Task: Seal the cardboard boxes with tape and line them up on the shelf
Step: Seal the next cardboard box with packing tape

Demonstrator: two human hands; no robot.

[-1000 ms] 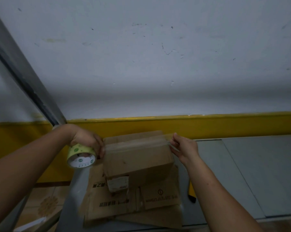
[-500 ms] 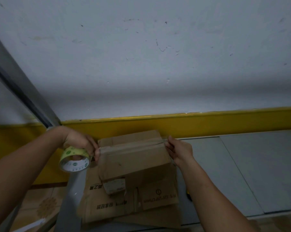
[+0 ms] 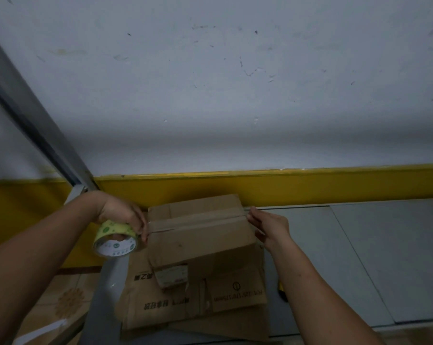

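A closed brown cardboard box [image 3: 200, 235] stands on the grey shelf [image 3: 359, 257], on top of flattened cardboard [image 3: 185, 302]. A strip of clear tape [image 3: 198, 219] runs across the box's top seam from left to right. My left hand [image 3: 122, 214] holds a green-and-white tape roll [image 3: 115, 241] at the box's left edge, fingers against the side. My right hand [image 3: 267, 226] is at the box's right edge, with its fingertips pinching the tape's end at the top corner.
A white wall with a yellow band [image 3: 285, 183] runs behind the shelf. A grey metal upright [image 3: 36, 128] slants at the left. A small yellow-and-black object [image 3: 282, 292] peeks out beside my right forearm. Tiled floor [image 3: 61, 300] shows at the lower left.
The view has shifted a little. Both hands stay at the box's ends; my right hand's fingertips have moved up to the top right corner on the tape end.
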